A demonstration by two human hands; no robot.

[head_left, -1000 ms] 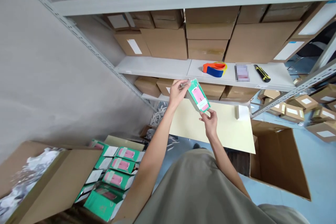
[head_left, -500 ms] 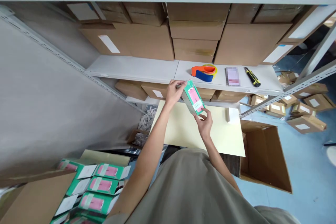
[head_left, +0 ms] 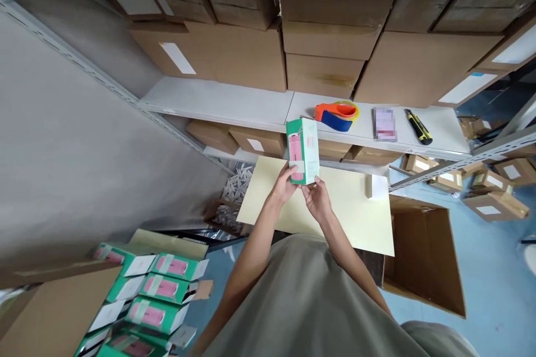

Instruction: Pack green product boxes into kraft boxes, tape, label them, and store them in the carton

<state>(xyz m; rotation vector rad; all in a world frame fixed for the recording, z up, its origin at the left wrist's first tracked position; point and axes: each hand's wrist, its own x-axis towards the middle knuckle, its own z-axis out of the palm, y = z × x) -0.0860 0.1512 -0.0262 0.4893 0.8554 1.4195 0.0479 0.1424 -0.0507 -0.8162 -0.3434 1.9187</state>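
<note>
While the green-and-white box point(head_left: 305, 150) is held up over the worktop point(head_left: 362, 217), the left hand point(head_left: 286, 183) is curled partway around its lower left, thumb on the pink-printed face; the right hand point(head_left: 317, 198) grips its bottom right corner. Beyond, a shelf point(head_left: 230, 101) carries a cutter point(head_left: 419, 126); similar green boxes point(head_left: 161, 287) sit off to the left.
</note>
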